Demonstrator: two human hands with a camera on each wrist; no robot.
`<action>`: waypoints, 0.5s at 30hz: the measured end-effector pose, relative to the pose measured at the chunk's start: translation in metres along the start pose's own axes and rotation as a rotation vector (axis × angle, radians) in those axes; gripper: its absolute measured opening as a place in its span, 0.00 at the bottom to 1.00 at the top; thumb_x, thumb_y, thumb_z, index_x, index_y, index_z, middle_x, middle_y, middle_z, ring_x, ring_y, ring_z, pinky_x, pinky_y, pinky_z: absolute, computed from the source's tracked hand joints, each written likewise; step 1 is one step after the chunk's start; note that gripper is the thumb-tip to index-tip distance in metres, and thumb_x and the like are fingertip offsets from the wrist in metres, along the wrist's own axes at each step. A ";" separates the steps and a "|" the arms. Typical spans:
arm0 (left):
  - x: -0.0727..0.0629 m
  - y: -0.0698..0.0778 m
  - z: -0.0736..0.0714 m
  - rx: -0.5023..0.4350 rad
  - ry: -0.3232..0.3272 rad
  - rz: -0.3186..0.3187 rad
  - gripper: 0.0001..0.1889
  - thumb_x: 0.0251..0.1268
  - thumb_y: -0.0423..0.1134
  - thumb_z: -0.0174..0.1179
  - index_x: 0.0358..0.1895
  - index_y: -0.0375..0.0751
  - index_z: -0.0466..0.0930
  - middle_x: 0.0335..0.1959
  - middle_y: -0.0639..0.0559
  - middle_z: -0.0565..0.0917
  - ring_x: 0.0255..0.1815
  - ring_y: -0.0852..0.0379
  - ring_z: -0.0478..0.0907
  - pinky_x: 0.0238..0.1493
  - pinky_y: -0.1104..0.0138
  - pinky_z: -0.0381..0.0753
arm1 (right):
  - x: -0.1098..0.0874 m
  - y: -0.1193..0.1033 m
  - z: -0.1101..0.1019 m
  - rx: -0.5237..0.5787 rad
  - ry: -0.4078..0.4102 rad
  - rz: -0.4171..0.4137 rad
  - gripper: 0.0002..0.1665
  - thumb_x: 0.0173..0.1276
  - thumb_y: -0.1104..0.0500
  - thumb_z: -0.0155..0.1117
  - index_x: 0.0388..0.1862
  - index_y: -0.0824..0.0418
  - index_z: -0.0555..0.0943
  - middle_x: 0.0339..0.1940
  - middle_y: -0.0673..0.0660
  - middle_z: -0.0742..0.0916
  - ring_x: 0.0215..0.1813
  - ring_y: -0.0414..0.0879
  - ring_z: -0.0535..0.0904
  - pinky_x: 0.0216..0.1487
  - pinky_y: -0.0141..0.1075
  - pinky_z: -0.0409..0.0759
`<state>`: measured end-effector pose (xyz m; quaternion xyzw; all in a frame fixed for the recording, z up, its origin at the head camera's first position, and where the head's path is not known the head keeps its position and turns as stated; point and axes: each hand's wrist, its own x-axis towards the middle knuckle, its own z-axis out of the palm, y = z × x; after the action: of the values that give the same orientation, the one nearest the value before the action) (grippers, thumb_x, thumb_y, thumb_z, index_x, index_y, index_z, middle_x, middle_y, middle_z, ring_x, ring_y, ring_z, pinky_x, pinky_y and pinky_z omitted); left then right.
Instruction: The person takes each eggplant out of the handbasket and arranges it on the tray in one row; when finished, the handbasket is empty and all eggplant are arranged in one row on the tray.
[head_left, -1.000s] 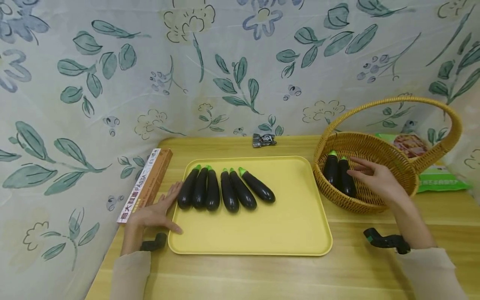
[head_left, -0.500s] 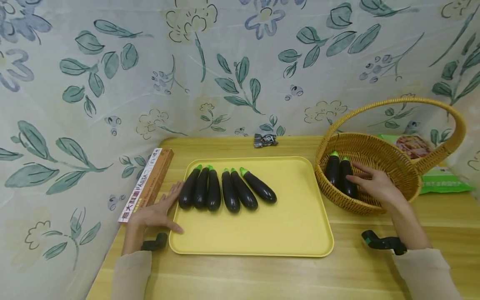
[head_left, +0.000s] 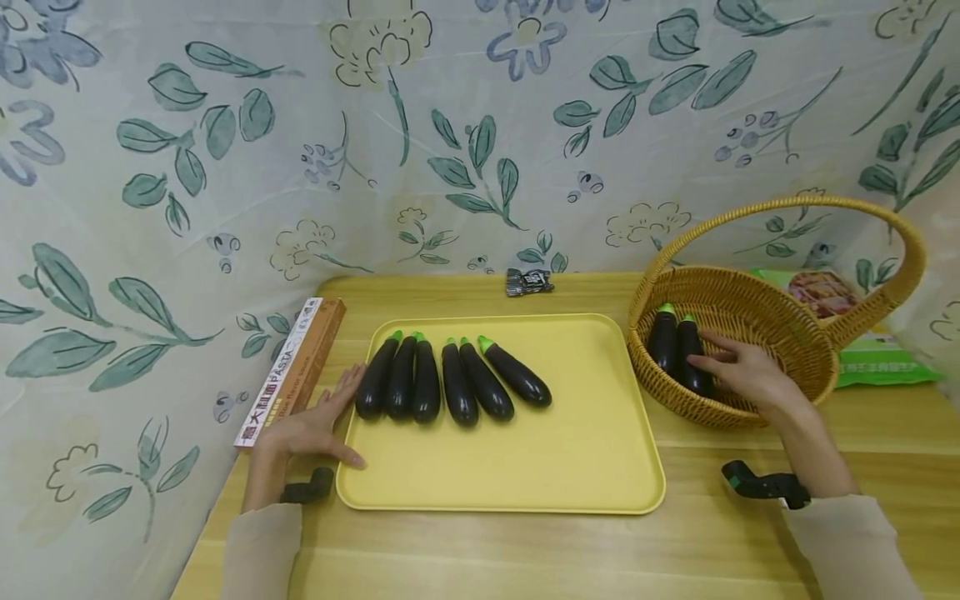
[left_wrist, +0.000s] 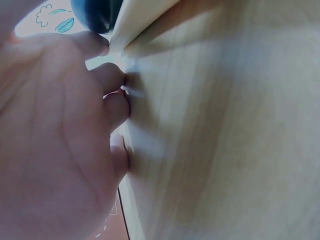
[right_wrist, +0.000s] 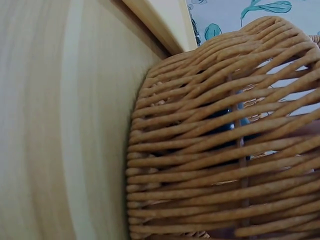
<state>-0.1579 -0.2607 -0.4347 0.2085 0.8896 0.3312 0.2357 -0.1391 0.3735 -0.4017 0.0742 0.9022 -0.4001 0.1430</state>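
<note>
In the head view, several dark eggplants (head_left: 426, 381) with green stem ends lie in a row on a yellow tray (head_left: 585, 467). My left hand (head_left: 311, 425) rests at the tray's left edge, fingers spread and straight, thumb over the rim. The left wrist view shows its fingertips (left_wrist: 117, 107) along the tray's side. On the right stands a wicker basket (head_left: 750, 292) holding two eggplants side by side. My right hand (head_left: 753, 375) reaches into it, thumb and fingers at the right-hand eggplant (head_left: 692, 358); the fingertips are partly hidden. Basket weave blocks that hand in the right wrist view.
A pasta box (head_left: 292, 375) lies left of the tray. Behind the tray is a small black wrapped packet (head_left: 528, 282). A green bag (head_left: 877, 358) lies behind and right of the basket, whose tall handle (head_left: 780, 202) arches over it. Patterned cloth hangs at the back.
My right hand has shifted slightly left and down within the basket, its thumb and fingers drawing closer around the right-hand eggplant. My left hand stays at the tray's edge.
</note>
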 end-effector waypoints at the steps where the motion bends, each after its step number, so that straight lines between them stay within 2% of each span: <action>1: 0.000 0.000 0.000 -0.002 0.000 0.001 0.78 0.40 0.50 0.84 0.85 0.40 0.27 0.85 0.32 0.26 0.86 0.31 0.24 0.81 0.31 0.27 | 0.001 0.000 0.000 -0.009 -0.004 -0.002 0.49 0.82 0.41 0.51 0.85 0.66 0.44 0.67 0.81 0.73 0.37 0.42 0.79 0.36 0.34 0.81; 6: -0.001 -0.001 0.000 -0.002 0.000 0.002 0.78 0.41 0.50 0.84 0.85 0.41 0.27 0.85 0.33 0.26 0.85 0.31 0.24 0.81 0.31 0.26 | 0.002 -0.002 0.000 -0.048 -0.019 -0.017 0.50 0.82 0.41 0.51 0.85 0.68 0.44 0.61 0.78 0.78 0.32 0.42 0.76 0.31 0.37 0.78; 13: -0.001 -0.001 0.000 0.010 -0.002 0.000 0.78 0.42 0.51 0.84 0.85 0.42 0.26 0.85 0.33 0.25 0.86 0.32 0.24 0.81 0.32 0.27 | 0.000 -0.004 -0.001 -0.052 -0.043 -0.045 0.46 0.84 0.44 0.48 0.85 0.68 0.43 0.62 0.80 0.76 0.32 0.42 0.76 0.32 0.37 0.79; 15: 0.000 -0.001 -0.001 0.009 -0.002 -0.002 0.78 0.41 0.51 0.84 0.85 0.43 0.26 0.85 0.33 0.26 0.86 0.33 0.24 0.82 0.32 0.27 | -0.001 -0.004 -0.001 -0.051 -0.047 -0.044 0.46 0.84 0.44 0.48 0.85 0.67 0.44 0.57 0.77 0.78 0.32 0.42 0.75 0.31 0.37 0.78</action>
<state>-0.1582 -0.2622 -0.4349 0.2092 0.8910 0.3266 0.2361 -0.1397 0.3713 -0.3978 0.0411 0.9099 -0.3818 0.1572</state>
